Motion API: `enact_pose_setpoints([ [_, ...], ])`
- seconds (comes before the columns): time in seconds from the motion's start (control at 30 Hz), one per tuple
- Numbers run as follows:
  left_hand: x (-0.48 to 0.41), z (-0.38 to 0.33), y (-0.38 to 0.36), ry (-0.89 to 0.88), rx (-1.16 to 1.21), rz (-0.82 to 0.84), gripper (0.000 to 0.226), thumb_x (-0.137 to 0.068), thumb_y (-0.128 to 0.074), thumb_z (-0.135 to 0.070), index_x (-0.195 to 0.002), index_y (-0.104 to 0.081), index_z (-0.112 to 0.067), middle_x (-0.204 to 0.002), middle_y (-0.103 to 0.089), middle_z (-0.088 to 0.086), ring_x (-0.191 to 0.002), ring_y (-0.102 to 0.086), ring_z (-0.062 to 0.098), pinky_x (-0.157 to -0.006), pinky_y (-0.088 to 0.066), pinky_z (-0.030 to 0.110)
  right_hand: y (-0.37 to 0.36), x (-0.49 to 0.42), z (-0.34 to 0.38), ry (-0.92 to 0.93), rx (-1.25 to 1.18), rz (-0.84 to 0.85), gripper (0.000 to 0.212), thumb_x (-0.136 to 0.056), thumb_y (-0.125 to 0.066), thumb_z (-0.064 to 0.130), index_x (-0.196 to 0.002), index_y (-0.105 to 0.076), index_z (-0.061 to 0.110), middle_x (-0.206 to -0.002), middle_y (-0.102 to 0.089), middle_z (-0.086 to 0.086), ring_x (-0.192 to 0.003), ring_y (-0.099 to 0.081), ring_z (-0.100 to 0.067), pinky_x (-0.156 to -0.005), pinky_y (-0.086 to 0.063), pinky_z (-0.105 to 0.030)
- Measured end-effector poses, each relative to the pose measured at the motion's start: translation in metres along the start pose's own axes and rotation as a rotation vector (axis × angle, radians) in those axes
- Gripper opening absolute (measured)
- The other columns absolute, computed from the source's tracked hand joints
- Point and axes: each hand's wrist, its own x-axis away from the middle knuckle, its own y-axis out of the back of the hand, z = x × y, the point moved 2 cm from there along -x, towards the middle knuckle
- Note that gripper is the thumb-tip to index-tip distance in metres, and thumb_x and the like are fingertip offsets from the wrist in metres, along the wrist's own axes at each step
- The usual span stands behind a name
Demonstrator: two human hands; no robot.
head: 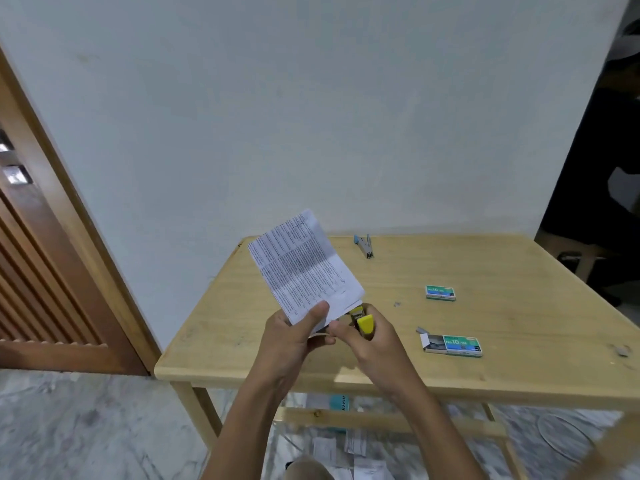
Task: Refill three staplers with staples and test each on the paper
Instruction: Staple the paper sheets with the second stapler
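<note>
- yellow stapler [363,322]: mostly buried in right hand [375,337]; only yellow top + metal nose show. Whether the nose bites the sheet: can't tell.
- paper [304,268]: print too small/blurred to read; btm corner hidden behind left hand [294,337] thumb.
- blue stapler [364,244] at far edge: tiny, open or closed unclear.
- near staple box [457,345] + far staple box [440,292]: label beyond "No.10" unreadable.
- grey bit [621,350] near right edge of tabletop [242,341]: blurred, can't ID; tabletop's right corner cut by pic edge.
- teal thing [339,403] + loose sheets [355,441] on floor: blurred, partly hidden by tabletop + arms.
- both forearms cut off at btm edge.
</note>
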Motion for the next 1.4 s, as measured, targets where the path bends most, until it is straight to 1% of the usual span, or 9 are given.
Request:
enact_pose_setpoints([
  [0.13, 0.001, 0.004, -0.003, -0.056, -0.077, -0.004, 0.026, -0.088, -0.069, -0.021, -0.108, -0.070, -0.005, -0.098, -0.074, 0.020, -0.090, -0.070, 0.038, -0.072, -0.054, 0.039, 0.000, -0.002, 0.000, -0.021, -0.059, 0.073, 0.019, -0.094, -0.064, 0.018, -0.112, -0.060, 0.022, -0.067, -0.065, 0.015, -0.059, -0.059, 0.004, -0.059, -0.044, -0.011],
  [0.27, 0.003, 0.005, -0.007, -0.134, -0.179, -0.027, 0.015, -0.090, -0.066, -0.015, -0.095, -0.072, -0.002, -0.086, -0.073, 0.021, -0.074, -0.069, 0.026, -0.064, -0.055, 0.032, 0.002, -0.006, 0.000, -0.067, -0.131, 0.100, 0.014, -0.095, -0.059, 0.007, -0.104, -0.056, 0.017, -0.055, -0.057, 0.017, -0.044, -0.050, 0.004, -0.044, -0.037, -0.008],
  [0.43, 0.001, 0.007, -0.006, -0.168, -0.236, -0.023, 0.015, -0.090, -0.067, -0.013, -0.087, -0.071, 0.000, -0.075, -0.070, 0.014, -0.064, -0.063, 0.023, -0.061, -0.053, 0.035, 0.001, -0.009, 0.001, -0.134, -0.170, 0.085, 0.012, -0.093, -0.060, 0.020, -0.103, -0.055, 0.018, -0.066, -0.051, 0.005, -0.050, -0.036, -0.011, -0.052, -0.030, -0.027],
  [0.6, 0.001, 0.004, -0.004, -0.141, -0.257, 0.035, 0.011, -0.091, -0.065, -0.012, -0.087, -0.070, -0.002, -0.069, -0.065, 0.005, -0.060, -0.060, 0.021, -0.060, -0.051, 0.032, 0.008, -0.011, 0.000, -0.166, -0.237, 0.140, 0.017, -0.100, -0.047, 0.034, -0.099, -0.051, 0.018, -0.055, -0.041, -0.002, -0.047, -0.038, -0.013, -0.050, -0.032, -0.024],
  [0.8, 0.002, 0.003, 0.002, -0.114, -0.268, 0.062, 0.013, -0.091, -0.067, -0.016, -0.090, -0.069, -0.004, -0.071, -0.064, 0.007, -0.062, -0.059, 0.024, -0.063, -0.052, 0.033, 0.013, -0.009, -0.001, -0.142, -0.223, 0.117, 0.048, -0.086, -0.055, 0.056, -0.112, -0.060, 0.016, -0.060, -0.051, -0.002, -0.054, -0.045, -0.013, -0.051, -0.034, -0.026],
  [0.93, 0.004, 0.002, 0.000, -0.089, -0.241, 0.059, 0.014, -0.091, -0.067, -0.016, -0.096, -0.070, -0.003, -0.077, -0.068, 0.008, -0.063, -0.060, 0.024, -0.063, -0.053, 0.034, 0.011, -0.009, 0.002, -0.102, -0.329, 0.061, 0.035, -0.088, -0.060, 0.040, -0.108, -0.067, 0.012, -0.074, -0.067, 0.001, -0.059, -0.059, -0.009, -0.055, -0.047, -0.018],
  [1.0, 0.005, 0.002, -0.001, -0.076, -0.226, 0.052, 0.016, -0.091, -0.066, -0.018, -0.096, -0.071, -0.004, -0.077, -0.069, 0.007, -0.063, -0.061, 0.024, -0.064, -0.053, 0.034, 0.010, -0.007, 0.003, -0.095, -0.403, 0.079, 0.031, -0.092, -0.059, 0.030, -0.114, -0.067, 0.010, -0.093, -0.077, -0.004, -0.076, -0.072, -0.015, -0.066, -0.054, -0.021],
  [1.1, 0.005, 0.002, -0.001, -0.058, -0.208, 0.033, 0.021, -0.091, -0.066, -0.024, -0.097, -0.072, -0.005, -0.079, -0.071, 0.009, -0.065, -0.063, 0.024, -0.064, -0.053, 0.033, 0.008, -0.005, 0.003, -0.106, -0.448, 0.075, 0.039, -0.088, -0.062, 0.032, -0.121, -0.066, 0.011, -0.112, -0.074, -0.012, -0.100, -0.072, -0.026, -0.080, -0.056, -0.032],
  [1.4, 0.005, 0.004, -0.002, -0.037, -0.204, 0.011, 0.023, -0.090, -0.068, -0.025, -0.101, -0.072, -0.005, -0.083, -0.072, 0.009, -0.065, -0.063, 0.023, -0.065, -0.054, 0.033, 0.006, -0.003, 0.000, -0.110, -0.447, -0.004, 0.033, -0.090, -0.065, 0.029, -0.117, -0.068, 0.010, -0.111, -0.075, -0.010, -0.107, -0.070, -0.027, -0.093, -0.053, -0.040],
])
